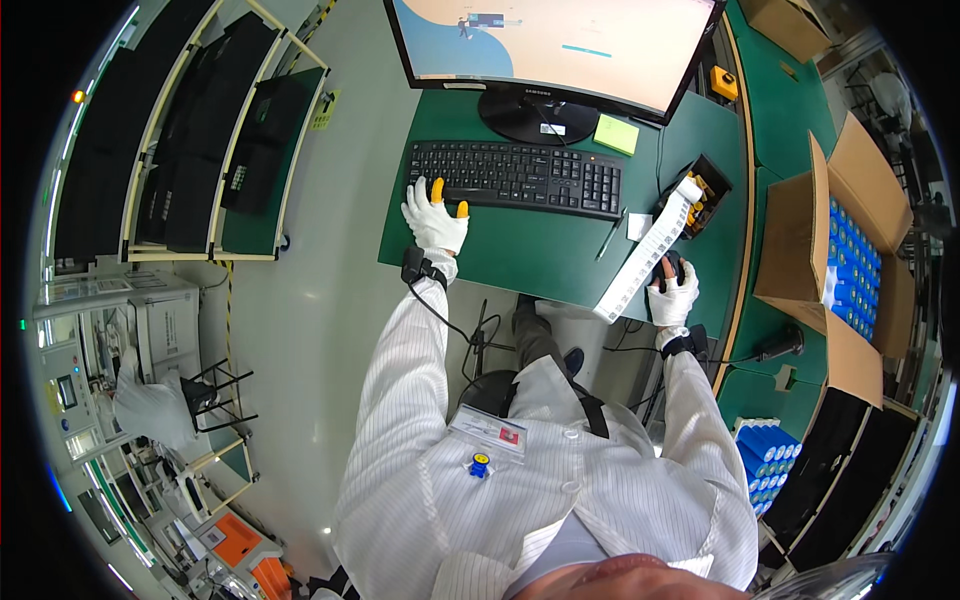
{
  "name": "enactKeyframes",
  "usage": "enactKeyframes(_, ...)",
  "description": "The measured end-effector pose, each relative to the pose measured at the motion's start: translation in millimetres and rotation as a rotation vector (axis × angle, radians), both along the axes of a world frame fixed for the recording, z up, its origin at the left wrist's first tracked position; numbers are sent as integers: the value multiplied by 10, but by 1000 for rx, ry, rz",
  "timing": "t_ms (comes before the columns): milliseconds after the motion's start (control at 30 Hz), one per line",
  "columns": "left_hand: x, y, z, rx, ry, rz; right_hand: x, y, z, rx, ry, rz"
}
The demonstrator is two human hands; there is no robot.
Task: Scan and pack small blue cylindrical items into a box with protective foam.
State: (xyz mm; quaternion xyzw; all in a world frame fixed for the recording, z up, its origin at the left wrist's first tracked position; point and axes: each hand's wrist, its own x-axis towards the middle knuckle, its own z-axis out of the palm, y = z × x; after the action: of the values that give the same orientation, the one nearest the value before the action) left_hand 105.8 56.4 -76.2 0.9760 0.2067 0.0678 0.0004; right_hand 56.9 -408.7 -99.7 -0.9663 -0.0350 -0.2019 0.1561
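My left hand (436, 219), in a white glove with yellow finger covers on two fingers, lies at the left end of a black keyboard (520, 178). Its fingers are spread, with the tips at the lower left keys. At the desk's right front my right hand (674, 297), also gloved in white, rests over a dark computer mouse (669, 267), mostly hidden under the fingers. Just left of that hand, a long strip of white printed labels (640, 268) runs from a black box (708, 190) down to the desk's front edge. A lit monitor (560, 50) stands behind the keyboard.
A pen (610, 235) and a yellow-green sticky-note pad (616, 135) lie on the green desk (530, 245). To the right are an open carton (790, 245) of blue cylindrical cells, more blue cells (768, 455) and a black cylindrical object (781, 343). A rack (210, 130) stands left.
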Motion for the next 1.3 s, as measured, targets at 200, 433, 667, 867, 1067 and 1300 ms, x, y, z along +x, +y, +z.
enactKeyframes(200,-50,39,-39,-15,-79,-8,-5,30,2,7,6,19)
enactKeyframes(433,53,-79,131,16,131,-9,31,-30,-23,28,1,-23)
enactKeyframes(667,12,-121,261,46,256,-2,17,7,-24,10,-29,17)
enactKeyframes(867,-22,-57,175,39,145,-32,4,17,-10,20,-27,19)
enactKeyframes(1067,-33,-11,-8,-72,-188,-78,2,11,29,11,-37,25)
enactKeyframes(1300,-22,61,-94,-112,-308,-52,0,13,38,32,-35,21)
